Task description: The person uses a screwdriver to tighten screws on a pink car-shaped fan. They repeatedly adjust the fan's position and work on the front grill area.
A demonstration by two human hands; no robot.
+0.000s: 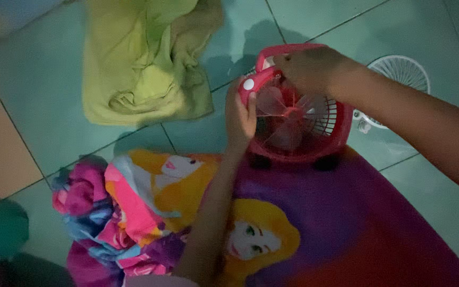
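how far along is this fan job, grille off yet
Done: the white front grille is already off and lies on the tiled floor behind the red fan, so the pink blades are bare. In hand: the left hand steadies the fan's left edge while the right hand grips its top. Left: the blades still sit on the hub; the yellow-green cloth lies untouched nearby.

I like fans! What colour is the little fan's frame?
Pinkish red fan, with see-through blades; head view.
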